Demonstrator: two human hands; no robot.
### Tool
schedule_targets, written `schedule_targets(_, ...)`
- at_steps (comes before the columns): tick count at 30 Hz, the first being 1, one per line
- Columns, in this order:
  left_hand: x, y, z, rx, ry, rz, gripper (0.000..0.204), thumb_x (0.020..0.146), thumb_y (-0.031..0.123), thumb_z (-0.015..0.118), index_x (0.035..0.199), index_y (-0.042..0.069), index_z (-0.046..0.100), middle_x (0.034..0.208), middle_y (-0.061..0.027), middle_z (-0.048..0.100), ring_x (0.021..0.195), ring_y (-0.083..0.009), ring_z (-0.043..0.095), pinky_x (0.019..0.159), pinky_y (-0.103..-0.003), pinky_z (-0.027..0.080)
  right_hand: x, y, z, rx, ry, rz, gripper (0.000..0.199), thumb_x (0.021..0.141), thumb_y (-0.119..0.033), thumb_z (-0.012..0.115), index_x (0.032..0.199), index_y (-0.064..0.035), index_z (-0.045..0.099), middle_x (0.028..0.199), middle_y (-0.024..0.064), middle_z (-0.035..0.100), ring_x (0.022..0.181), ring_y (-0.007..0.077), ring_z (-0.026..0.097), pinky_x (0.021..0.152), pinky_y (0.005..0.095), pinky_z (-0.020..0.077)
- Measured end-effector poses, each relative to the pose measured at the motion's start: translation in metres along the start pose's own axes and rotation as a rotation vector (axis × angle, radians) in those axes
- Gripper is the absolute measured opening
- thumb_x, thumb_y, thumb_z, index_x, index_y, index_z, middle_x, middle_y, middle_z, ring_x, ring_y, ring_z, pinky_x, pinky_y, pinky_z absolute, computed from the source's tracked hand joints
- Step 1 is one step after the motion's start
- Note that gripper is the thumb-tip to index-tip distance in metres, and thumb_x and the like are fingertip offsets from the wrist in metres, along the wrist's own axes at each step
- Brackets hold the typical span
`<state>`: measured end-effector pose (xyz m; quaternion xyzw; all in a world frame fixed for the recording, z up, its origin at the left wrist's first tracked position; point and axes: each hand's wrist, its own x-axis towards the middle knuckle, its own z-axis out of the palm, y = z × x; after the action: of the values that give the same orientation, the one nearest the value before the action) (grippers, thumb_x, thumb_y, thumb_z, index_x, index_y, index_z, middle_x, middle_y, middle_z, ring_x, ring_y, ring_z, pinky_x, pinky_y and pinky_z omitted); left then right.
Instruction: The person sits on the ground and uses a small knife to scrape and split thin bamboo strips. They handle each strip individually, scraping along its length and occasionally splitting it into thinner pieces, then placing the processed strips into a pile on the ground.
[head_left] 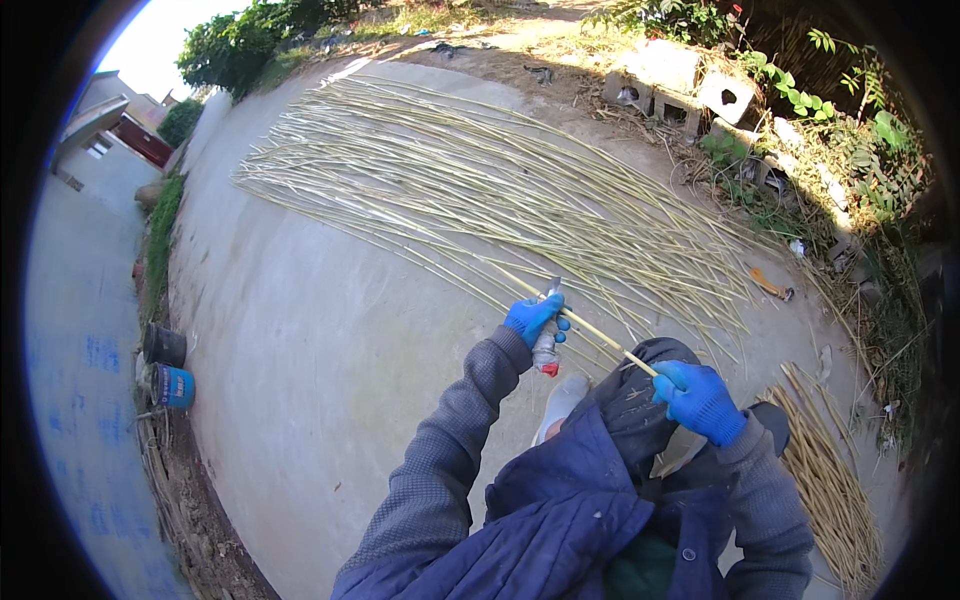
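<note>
My left hand [535,318], in a blue glove, is closed round a knife [546,350]. Its handle looks wrapped in pale material with a red end, and a short blade tip shows above the fingers. A long, pale yellow-green cane [605,338] runs past the left hand, close to the blade; whether those fingers also grip it is hidden. My right hand [698,400], gloved in blue too, grips the near end of this cane above my bent knee. Beyond both hands, many long thin canes [440,170] lie spread out on the concrete.
A bundle of yellower stalks [825,480] lies at my right. An orange-handled tool [768,284] rests beside the spread canes. Hollow blocks [680,105] and weeds line the right edge. Far left, a black bucket [164,345] and a blue bucket [174,386] sit by a dirt strip.
</note>
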<state>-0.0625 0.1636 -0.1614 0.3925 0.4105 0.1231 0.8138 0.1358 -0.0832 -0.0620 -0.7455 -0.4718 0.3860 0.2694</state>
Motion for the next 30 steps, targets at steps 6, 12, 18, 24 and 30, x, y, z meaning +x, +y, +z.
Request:
schedule_targets(6,0.025,-0.063,-0.056,-0.145,0.118,0.023,0.035,0.098,0.033,0.061,0.102,-0.002,0.064,0.073,-0.0073,0.063,0.057,-0.0182,0.060,0.051,-0.030,0.052,0.022,0.007,0.011,-0.068,-0.149,0.061,0.029,0.096,-0.031,0.051,0.098,-0.0080,0.069,0.079,0.0086,0.071,0.069,0.0241,0.069,0.067,0.0386,0.0540)
schedule_targets(12,0.004,-0.044,-0.050,-0.180,0.134,0.242,0.036,0.100,0.034,0.060,0.103,-0.002,0.065,0.071,-0.0063,0.063,0.055,-0.0161,0.059,0.051,-0.029,0.052,0.041,0.001,0.024,-0.089,-0.160,0.008,0.029,0.096,-0.032,0.051,0.094,-0.0097,0.069,0.079,0.0114,0.071,0.073,0.0280,0.070,0.070,0.0430,0.0534)
schedule_targets(18,-0.009,-0.051,-0.012,-0.210,0.064,0.266,0.034,0.100,0.032,0.060,0.104,-0.002,0.065,0.068,-0.0064,0.062,0.054,-0.0159,0.059,0.050,-0.029,0.051,0.036,-0.001,0.026,-0.258,-0.034,-0.053,0.028,0.095,-0.035,0.054,0.093,-0.0112,0.069,0.081,0.0152,0.069,0.077,0.0345,0.068,0.070,0.0481,0.0523)
schedule_targets(24,-0.017,-0.052,0.007,-0.220,0.054,0.195,0.035,0.100,0.030,0.059,0.106,-0.003,0.064,0.067,-0.0066,0.062,0.053,-0.0167,0.059,0.048,-0.029,0.050,0.036,0.001,0.030,-0.269,-0.012,-0.103,0.026,0.094,-0.034,0.056,0.091,-0.0117,0.068,0.081,0.0151,0.069,0.078,0.0358,0.067,0.069,0.0496,0.0515)
schedule_targets(30,-0.031,-0.080,0.056,-0.191,0.057,0.170,0.032,0.101,0.028,0.057,0.107,-0.002,0.064,0.067,-0.0069,0.063,0.051,-0.0175,0.060,0.048,-0.029,0.050,0.046,-0.005,0.041,-0.357,0.023,-0.092,0.025,0.093,-0.034,0.056,0.089,-0.0114,0.066,0.081,0.0157,0.069,0.079,0.0365,0.067,0.069,0.0503,0.0514)
